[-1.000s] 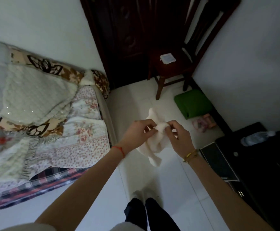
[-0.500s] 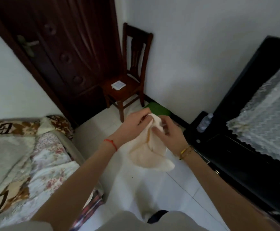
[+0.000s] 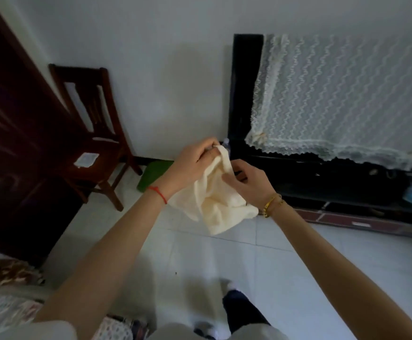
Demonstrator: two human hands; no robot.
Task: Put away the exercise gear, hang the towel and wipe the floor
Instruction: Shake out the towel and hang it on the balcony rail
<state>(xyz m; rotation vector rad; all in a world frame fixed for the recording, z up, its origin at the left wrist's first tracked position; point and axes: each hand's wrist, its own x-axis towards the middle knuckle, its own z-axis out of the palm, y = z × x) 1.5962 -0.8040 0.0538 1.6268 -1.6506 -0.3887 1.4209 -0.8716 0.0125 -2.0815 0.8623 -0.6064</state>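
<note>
A cream towel [image 3: 214, 200] hangs bunched in the air in front of me, above the white tiled floor [image 3: 261, 271]. My left hand [image 3: 192, 163] pinches its top edge between thumb and fingers. My right hand [image 3: 246, 179] grips the cloth just to the right, a little lower. A green rolled exercise mat [image 3: 152, 175] lies on the floor by the wall, partly hidden behind my left hand. The cap of a clear bottle [image 3: 226, 143] peeks out just behind the towel's top.
A dark wooden chair [image 3: 94, 133] with a white paper on its seat stands at the left beside a dark wardrobe [image 3: 16, 143]. A black cabinet [image 3: 322, 187] draped with white lace cloth [image 3: 335, 99] fills the right. The bed corner [image 3: 6, 290] is at bottom left.
The view has swung right and up, away from the bed toward the black cabinet. Both hands keep hold of the towel and have lifted it slightly.
</note>
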